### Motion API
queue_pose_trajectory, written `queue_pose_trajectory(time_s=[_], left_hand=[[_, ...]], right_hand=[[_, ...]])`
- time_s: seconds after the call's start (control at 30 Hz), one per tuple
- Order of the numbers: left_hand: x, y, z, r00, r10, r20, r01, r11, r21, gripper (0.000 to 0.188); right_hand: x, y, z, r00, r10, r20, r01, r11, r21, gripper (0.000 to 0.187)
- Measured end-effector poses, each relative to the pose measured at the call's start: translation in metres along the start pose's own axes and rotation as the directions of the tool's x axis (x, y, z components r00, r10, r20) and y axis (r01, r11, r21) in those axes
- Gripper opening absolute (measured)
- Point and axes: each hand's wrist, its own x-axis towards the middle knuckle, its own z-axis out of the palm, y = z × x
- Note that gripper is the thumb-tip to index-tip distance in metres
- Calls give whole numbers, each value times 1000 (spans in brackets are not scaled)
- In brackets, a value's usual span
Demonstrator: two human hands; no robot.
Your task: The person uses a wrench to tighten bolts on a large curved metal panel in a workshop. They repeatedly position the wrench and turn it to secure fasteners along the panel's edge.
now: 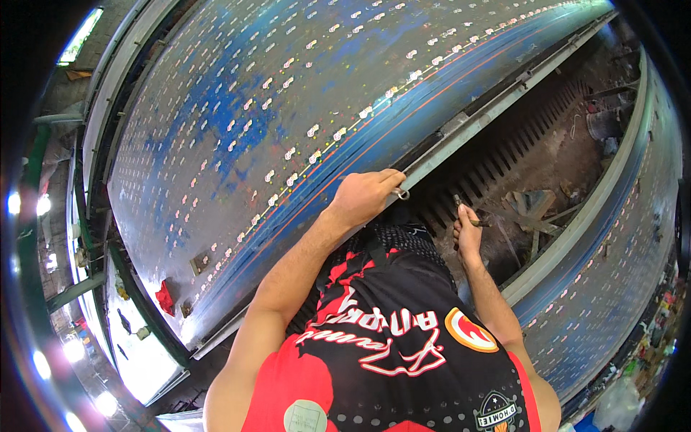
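My left hand (363, 198) is closed at the metal rail (468, 137) along the edge of a long table. A small metal piece with a ring-shaped end (402, 194) sticks out from its fingers; the rest is hidden by the hand. My right hand (467, 229) hangs over the gap beyond the rail. Its fingers are wrapped round a short dark metal tool (457, 199), whose tip points away from me. A dark end also shows beside the fist, too small to tell its kind.
The table surface (187, 137) is grey with blue stains and rows of small pale motifs. A second similar table (597, 302) stands at the right. Between them are a slatted strip (497, 162), wooden scraps (533, 205) and a bucket (603, 124). A red rag (165, 297) lies at the left.
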Motion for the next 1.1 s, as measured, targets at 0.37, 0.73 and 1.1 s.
queue_pose_trajectory(time_s=[0.37,0.73,1.1], left_hand=[[34,-30,-67,887,-104,-449,-5,972,-235,61],[-79,-126,-62,722,-320,-614,337,937,-92,56],[-20,-75,-69,721,-403,-564,538,839,88,33]], right_hand=[[-35,-45,60,979,-68,190,107,974,-202,34],[-19,-36,64,993,28,113,5,960,-279,37],[53,-118,9,974,-218,57,223,971,-83,37]])
